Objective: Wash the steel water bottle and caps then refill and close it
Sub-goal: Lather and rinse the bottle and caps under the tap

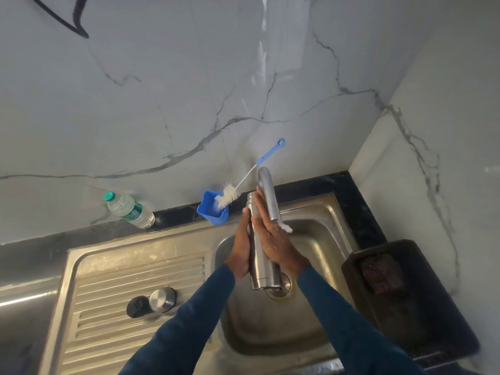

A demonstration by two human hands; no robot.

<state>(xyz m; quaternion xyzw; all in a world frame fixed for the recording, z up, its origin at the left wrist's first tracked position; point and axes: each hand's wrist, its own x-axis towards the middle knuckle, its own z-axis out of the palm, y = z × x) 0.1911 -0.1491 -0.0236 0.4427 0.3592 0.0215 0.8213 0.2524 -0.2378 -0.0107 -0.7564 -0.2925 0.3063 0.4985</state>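
The steel water bottle [261,255] is sandwiched upright between both palms over the sink basin [319,239], straight fingers of the left hand [241,249] and right hand [273,239] pressed flat along its sides. The tap spout [267,196] crowds its open neck. Two caps, black cap [138,306] and steel cap [163,299], sit touching on the drainboard [108,288]. A bottle brush [230,194] stands in a blue cup [213,209]. The bottle's brushed body looks wet.

Home kitchen, steel sink [140,255], tap [266,193], marble-look wall [162,104]
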